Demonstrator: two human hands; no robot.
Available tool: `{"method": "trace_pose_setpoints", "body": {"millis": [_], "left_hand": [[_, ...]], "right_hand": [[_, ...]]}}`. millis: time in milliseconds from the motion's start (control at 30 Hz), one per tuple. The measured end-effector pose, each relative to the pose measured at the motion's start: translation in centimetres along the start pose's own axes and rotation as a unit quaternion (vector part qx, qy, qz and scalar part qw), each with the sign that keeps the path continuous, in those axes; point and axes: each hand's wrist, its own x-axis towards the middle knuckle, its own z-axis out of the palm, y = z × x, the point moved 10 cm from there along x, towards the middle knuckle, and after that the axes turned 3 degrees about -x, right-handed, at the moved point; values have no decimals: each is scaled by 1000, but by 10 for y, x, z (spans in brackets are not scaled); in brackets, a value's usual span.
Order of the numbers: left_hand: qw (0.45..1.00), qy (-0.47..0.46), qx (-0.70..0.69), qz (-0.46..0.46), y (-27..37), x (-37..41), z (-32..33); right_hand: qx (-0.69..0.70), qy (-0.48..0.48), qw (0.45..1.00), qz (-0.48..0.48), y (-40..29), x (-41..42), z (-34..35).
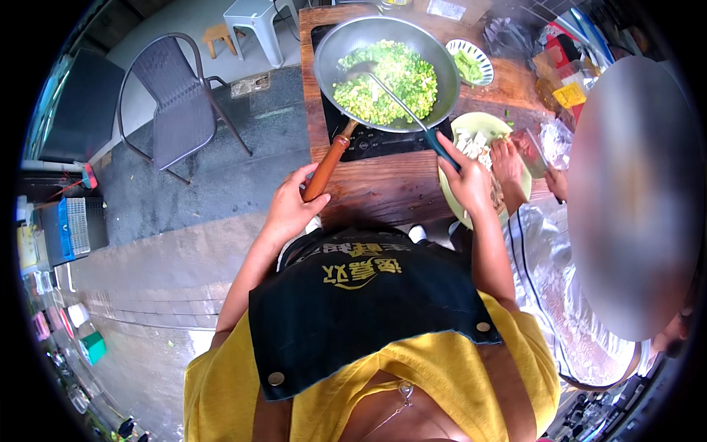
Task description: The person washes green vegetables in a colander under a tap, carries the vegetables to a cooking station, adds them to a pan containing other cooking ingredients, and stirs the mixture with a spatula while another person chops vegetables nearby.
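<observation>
My left hand (295,204) is wrapped around the wooden handle (327,166) of a wok (444,61). The wok rests on a black induction cooktop (386,145) and holds chopped green and pale yellow vegetables (409,83), with steam over them. In my right hand (469,179) is the dark green grip of a metal ladle or spatula (395,100), whose head lies partly buried among the vegetables. Just beyond my right hand, a green chopping board or tray (461,119) carries white cut pieces (472,145).
At the right, a co-worker's hand (507,160) presses on the green board; their other hand (557,183) holds a cleaver (534,149). A patterned bowl (485,61) of green slices stands behind on the wooden table (381,188). A grey chair (182,121) stands at the left.
</observation>
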Motion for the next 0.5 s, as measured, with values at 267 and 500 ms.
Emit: {"method": "trace_pose_setpoints", "body": {"millis": [267,500], "left_hand": [[1000,-10,-16,-20,-8,2,4],[999,-26,-28,-21,-10,-6,2]], "right_hand": [[461,-80,858,213,68,-57,34],[533,54,823,189,67,12,37]]}}
